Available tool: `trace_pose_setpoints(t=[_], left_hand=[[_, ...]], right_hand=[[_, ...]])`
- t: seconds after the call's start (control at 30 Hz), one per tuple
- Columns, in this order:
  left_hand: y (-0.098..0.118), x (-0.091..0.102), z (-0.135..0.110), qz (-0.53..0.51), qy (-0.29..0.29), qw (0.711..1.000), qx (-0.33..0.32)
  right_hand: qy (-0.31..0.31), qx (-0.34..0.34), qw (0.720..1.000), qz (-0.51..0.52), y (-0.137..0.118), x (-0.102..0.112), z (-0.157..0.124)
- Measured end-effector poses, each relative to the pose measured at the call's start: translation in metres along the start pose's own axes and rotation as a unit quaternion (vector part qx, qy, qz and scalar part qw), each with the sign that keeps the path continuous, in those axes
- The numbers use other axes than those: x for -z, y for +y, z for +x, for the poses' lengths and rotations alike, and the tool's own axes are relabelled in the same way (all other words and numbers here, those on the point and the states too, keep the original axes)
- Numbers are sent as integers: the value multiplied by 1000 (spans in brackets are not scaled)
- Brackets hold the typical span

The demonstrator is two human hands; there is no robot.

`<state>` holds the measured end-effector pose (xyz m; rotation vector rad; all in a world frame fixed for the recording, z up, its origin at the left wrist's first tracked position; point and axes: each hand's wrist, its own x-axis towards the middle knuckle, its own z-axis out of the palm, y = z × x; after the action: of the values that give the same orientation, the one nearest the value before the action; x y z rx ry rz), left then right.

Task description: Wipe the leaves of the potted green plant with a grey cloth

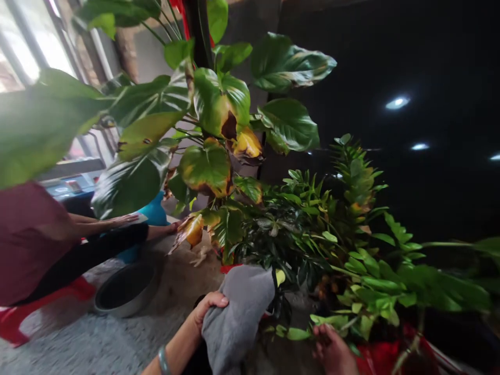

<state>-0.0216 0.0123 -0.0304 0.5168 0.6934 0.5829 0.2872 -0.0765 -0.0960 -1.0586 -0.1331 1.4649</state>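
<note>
My left hand (207, 307) is closed on a grey cloth (238, 312), held up against the low leaves of a dark green bushy plant (285, 229). My right hand (332, 349) reaches in at the bottom, its fingers curled round a small green leaf or stem (299, 333) of that plant. A bangle sits on my left wrist. Above stands a tall plant with big broad leaves (219, 99), some of them yellow and brown at the edges.
Another person in a maroon top (27, 239) sits at the left, a hand on a leaf near a blue pot (154, 213). A round metal bowl (125, 289) lies on the speckled floor. A fern-like plant (359, 182) stands at right against a dark wall.
</note>
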Motion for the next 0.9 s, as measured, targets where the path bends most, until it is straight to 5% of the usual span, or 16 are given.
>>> trace_pose_setpoints(t=[0.23,0.43,0.63,0.9], left_hand=[[-14,21,43,6,11,1000,20],[-13,-3,47,24,-43,997,61],[-5,-18,35,58,-72,995,39],[-13,-23,24,86,-52,995,25]], right_hand=[[74,118,990,28,-28,-46,-10],[118,183,974,58,-54,-90,9],[168,184,967,44,-43,-85,11],[96,169,980,34,-29,-71,13]])
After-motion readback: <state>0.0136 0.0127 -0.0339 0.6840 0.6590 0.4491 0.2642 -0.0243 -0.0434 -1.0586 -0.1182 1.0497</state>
